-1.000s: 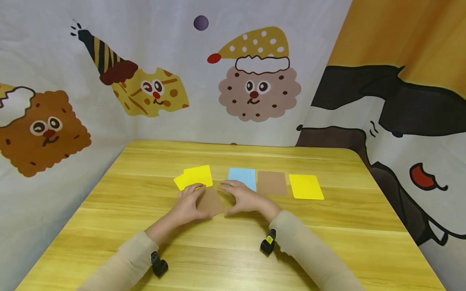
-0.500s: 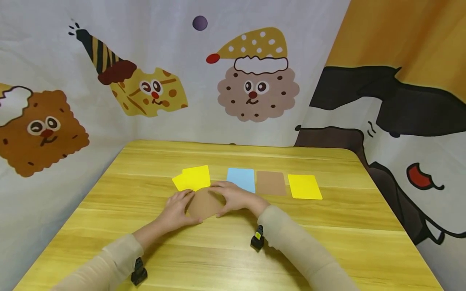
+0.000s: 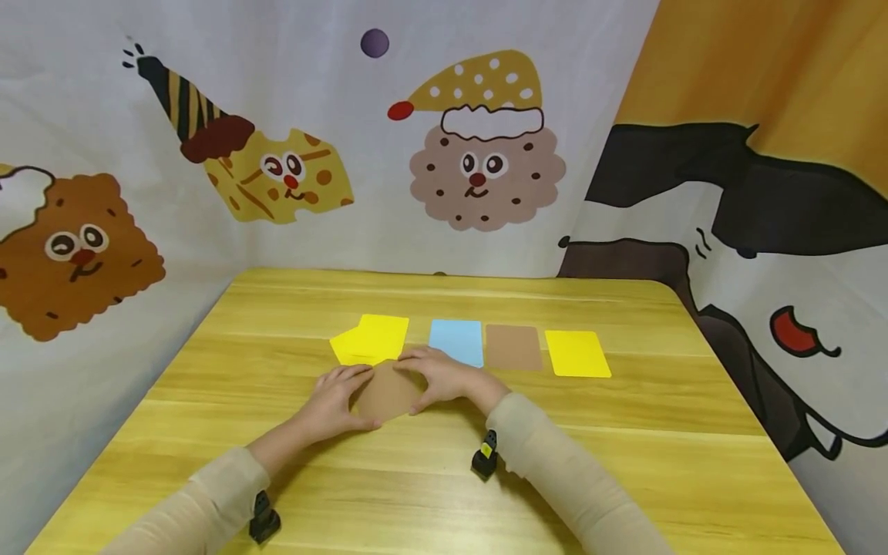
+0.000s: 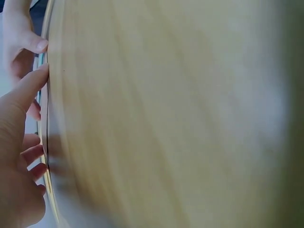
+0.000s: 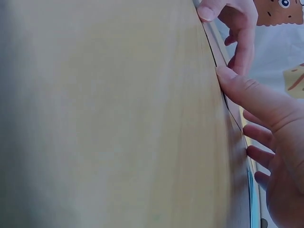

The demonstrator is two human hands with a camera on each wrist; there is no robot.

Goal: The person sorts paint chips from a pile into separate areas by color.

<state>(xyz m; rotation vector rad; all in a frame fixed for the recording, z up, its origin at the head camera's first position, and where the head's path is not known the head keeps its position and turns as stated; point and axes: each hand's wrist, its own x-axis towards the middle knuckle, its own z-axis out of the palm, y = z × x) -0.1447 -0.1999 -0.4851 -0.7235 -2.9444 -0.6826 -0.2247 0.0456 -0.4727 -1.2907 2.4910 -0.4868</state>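
Observation:
A brown square card (image 3: 388, 391) lies tilted on the wooden table between both hands. My left hand (image 3: 327, 405) holds its left side, thumb at the near edge and fingers at the far edge. The right hand (image 3: 445, 378) holds the opposite side in the same way, partly covering the card. In the left wrist view, thumb and fingers of the left hand (image 4: 21, 128) lie along the card's thin edge. The right wrist view shows the right hand (image 5: 270, 123) at that edge too. Two overlapping yellow cards (image 3: 384, 337) lie just beyond the left fingertips.
Behind and right of the right hand, a blue card (image 3: 455, 339), another brown card (image 3: 513, 348) and a yellow card (image 3: 578, 354) lie in a row. A printed curtain (image 3: 305, 254) hangs behind the wooden table (image 3: 430, 493).
Both hands have shifted left and slightly nearer, the brown card moving with them and the right hand closing onto it. The upper yellow card has turned slightly and slid right.

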